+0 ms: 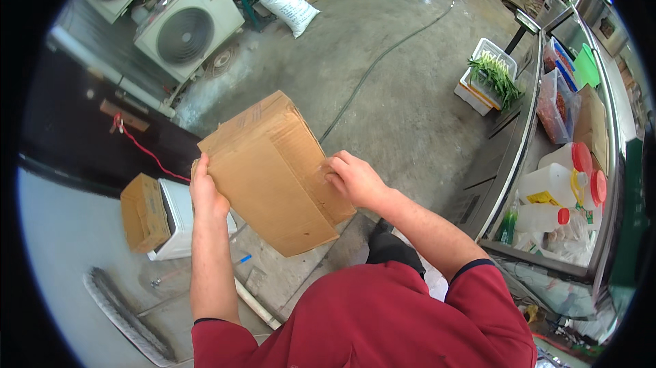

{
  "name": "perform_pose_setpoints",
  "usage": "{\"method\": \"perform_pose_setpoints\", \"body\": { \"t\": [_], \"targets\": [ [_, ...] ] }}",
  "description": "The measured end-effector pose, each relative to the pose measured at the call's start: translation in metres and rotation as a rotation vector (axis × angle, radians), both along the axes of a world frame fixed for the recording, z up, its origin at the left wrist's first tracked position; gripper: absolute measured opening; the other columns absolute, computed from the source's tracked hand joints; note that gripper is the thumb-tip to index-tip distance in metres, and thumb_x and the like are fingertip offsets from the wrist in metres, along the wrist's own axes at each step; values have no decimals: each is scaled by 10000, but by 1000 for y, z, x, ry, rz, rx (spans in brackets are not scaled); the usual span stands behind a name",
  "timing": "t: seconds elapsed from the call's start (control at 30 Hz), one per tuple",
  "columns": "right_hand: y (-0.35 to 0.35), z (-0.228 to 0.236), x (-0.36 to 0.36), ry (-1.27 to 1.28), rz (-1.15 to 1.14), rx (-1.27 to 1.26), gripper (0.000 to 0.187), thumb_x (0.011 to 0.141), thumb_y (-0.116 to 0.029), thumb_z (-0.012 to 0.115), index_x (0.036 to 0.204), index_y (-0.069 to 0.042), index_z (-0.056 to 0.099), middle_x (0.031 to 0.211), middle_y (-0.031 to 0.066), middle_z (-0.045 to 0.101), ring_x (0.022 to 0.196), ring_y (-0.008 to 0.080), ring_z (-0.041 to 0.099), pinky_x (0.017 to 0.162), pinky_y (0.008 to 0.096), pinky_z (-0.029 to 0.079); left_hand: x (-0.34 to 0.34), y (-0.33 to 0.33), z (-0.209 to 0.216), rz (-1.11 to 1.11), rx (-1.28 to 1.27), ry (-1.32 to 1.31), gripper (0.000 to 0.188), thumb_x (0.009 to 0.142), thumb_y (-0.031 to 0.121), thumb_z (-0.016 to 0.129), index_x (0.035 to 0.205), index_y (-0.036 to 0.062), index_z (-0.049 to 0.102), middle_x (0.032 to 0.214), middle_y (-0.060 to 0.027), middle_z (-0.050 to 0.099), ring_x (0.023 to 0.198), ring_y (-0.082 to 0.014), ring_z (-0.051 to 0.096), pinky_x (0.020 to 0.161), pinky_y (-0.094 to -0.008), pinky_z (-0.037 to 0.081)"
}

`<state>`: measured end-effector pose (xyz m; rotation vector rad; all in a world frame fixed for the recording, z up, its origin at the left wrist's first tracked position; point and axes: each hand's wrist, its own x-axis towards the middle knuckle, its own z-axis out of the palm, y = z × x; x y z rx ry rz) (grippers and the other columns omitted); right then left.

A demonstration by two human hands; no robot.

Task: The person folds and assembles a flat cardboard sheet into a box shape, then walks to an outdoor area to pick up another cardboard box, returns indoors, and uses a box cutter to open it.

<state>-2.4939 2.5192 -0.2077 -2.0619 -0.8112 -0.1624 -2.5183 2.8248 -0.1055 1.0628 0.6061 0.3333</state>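
Note:
A brown cardboard box [270, 176] is held up, tilted, in front of my body. My left hand [206, 194] grips its left edge, with the thumb along the corner and the other fingers hidden behind it. At the box's right side is my right hand [348, 176], its fingers curled in against the cardboard near the seam of a flap. The fingertips are slightly blurred. The broad face towards me is plain and closed, and faint print shows on the upper side.
On the left stand another cardboard box [145, 214], a white foam box [179, 221] and a broom head [126, 317]. A hose [369, 71] crosses the concrete floor. Right, green vegetables [495, 77] fill a white crate beside a metal counter [502, 156] with plastic jugs [550, 183].

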Motion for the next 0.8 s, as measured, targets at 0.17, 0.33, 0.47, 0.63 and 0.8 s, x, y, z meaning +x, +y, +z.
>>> {"method": "perform_pose_setpoints", "body": {
  "t": [0.17, 0.33, 0.47, 0.63, 0.8],
  "targets": [
    [-62, 46, 102, 8, 18, -226, 207, 890, -127, 614, 1092, -84, 600, 978, 147, 625, 881, 366, 640, 728, 451, 532, 107, -64, 31, 64, 94, 33, 404, 1009, 275, 562, 1306, 1, 548, 1287, -121, 609, 1146, -268, 599, 964, -427, 498],
    [-101, 69, 198, 4, 28, -380, 159, 893, -146, 575, 1039, -88, 600, 833, 143, 665, 781, 358, 666, 654, 467, 535, 198, -88, 34, -58, 71, -27, 397, 1012, 282, 555, 1313, 24, 552, 1286, -115, 610, 1152, -263, 592, 964, -425, 497],
    [-117, 66, 274, -137, 36, -506, 92, 870, -158, 562, 924, -88, 589, 775, 138, 685, 718, 357, 673, 601, 478, 533, 283, -102, 15, -124, 51, -45, 435, 1013, 286, 552, 1344, 4, 538, 1331, -122, 596, 1159, -273, 592, 973, -414, 492],
    [-112, 52, 382, -141, 75, -773, 142, 878, -185, 534, 901, -51, 575, 758, 139, 705, 704, 319, 713, 573, 464, 544, 406, -125, -9, -135, 139, -81, 385, 1018, 261, 543, 1253, -41, 587, 1244, -128, 629, 1114, -239, 606, 945, -367, 495],
    [-134, 34, 508, -160, -84, -711, 142, 858, -188, 571, 918, -60, 561, 806, 106, 668, 726, 310, 694, 632, 444, 545, 565, -139, -37, -148, 21, -22, 369, 1017, 253, 538, 1234, -41, 597, 1207, -128, 641, 1085, -237, 615, 918, -378, 509]
  ]
}}
